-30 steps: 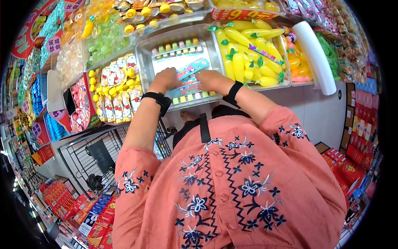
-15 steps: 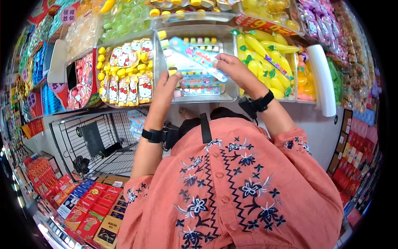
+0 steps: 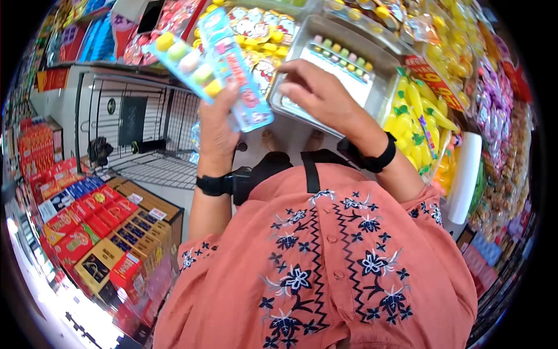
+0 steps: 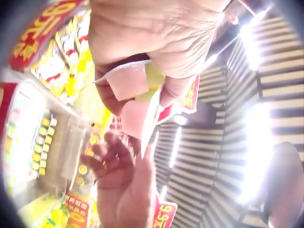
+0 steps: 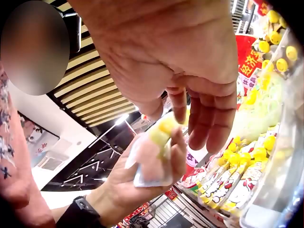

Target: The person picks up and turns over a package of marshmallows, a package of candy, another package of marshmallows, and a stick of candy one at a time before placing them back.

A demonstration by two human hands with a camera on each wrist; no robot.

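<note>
In the head view my left hand (image 3: 218, 129) grips two long blue packs, fanned apart. One pack (image 3: 187, 63) shows a row of pastel cups in yellow, green and white. The other pack (image 3: 237, 75) turns its printed blue face up. Pink and green cups (image 4: 128, 81) show under the left hand's fingers in the left wrist view. My right hand (image 3: 325, 96) is beside the packs, over the near part of a clear bin (image 3: 302, 119), fingers loosely bent and holding nothing. More packs with pastel cups (image 3: 343, 58) lie in that bin.
Yellow-capped cartoon pouches (image 3: 261, 26) fill the bin to the left, yellow fruit-shaped packs (image 3: 415, 125) the one to the right. A white roll (image 3: 466, 174) stands beyond them. A wire shopping cart (image 3: 160, 136) is on the left, behind stacked red boxes (image 3: 93, 212).
The packs have come up out of the bin and left, and the left hand now holds both. The right hand has let go of its pack. The view has turned left toward the cart.
</note>
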